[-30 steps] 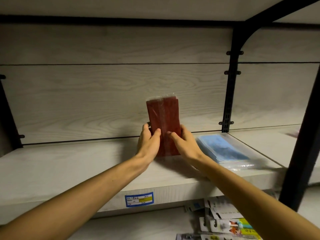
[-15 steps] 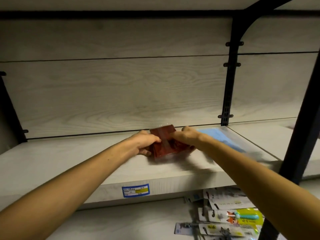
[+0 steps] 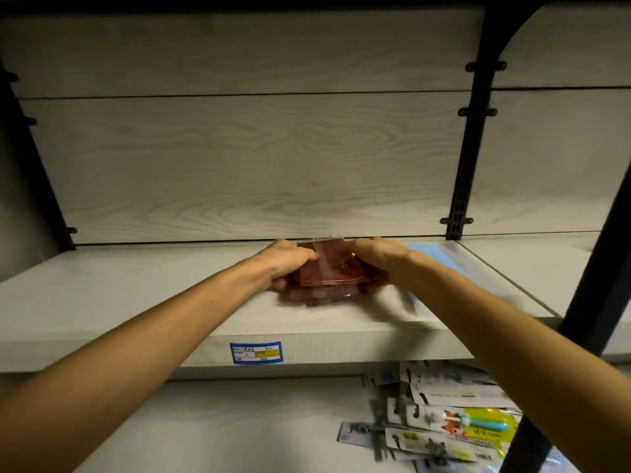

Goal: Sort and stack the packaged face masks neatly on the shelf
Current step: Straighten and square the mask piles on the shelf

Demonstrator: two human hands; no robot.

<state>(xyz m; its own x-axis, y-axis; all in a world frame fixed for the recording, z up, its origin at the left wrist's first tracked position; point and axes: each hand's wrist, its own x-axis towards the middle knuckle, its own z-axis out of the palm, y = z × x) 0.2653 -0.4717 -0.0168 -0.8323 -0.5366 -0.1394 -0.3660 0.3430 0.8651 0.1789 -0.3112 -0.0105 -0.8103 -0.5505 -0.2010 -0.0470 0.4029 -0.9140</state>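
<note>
Here, both hands in a curled grip around glossy red mask packets on pale woodgrain shelf.

We find nothing legible: the blue-and-yellow price label on the shelf's front edge carries print too small and blurred to read.

Blue-and-yellow price label stuck on a board's front edge. Black metal upright with clips against pale wood-grain back panel. Loose pile of carded hanging packets lower right, blurred, one yellow-green.
</note>
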